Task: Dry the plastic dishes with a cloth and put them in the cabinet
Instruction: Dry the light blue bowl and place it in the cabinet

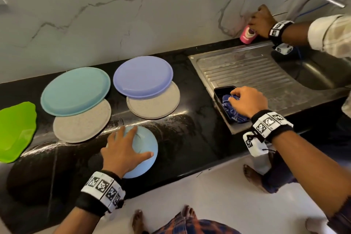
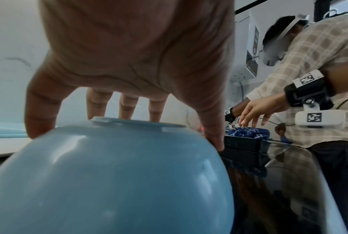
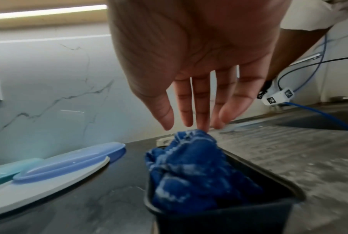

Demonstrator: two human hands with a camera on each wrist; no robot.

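Head view: plates (image 1: 144, 77) are lying behind my left hand (image 1: 123, 151), which is spreading over an upturned blue bowl (image 1: 146, 150) on the black counter (image 1: 190, 138). Left wrist: my fingers (image 2: 127, 105) are draping its base, loosely curled. Right wrist: my right hand (image 3: 195, 66), fingers straight, is touching the blue cloth (image 3: 197, 174) bunched in a black tub (image 3: 225, 221).

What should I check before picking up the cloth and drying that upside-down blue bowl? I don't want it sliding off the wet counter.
1. Left hand steadies the blue bowl: ok, fingers spread over its upturned base.
2. Bowl clear of the counter edge: not ok, it sits close to the front edge.
3. Right hand has the blue cloth: not ok, the fingertips only reach its top; no grip yet.
4. Cloth free to lift: ok, it lies bunched in the black tray, nothing on top.
5. Cloth dry: cannot tell.
6. Cabinet ready: cannot tell, none is in view.
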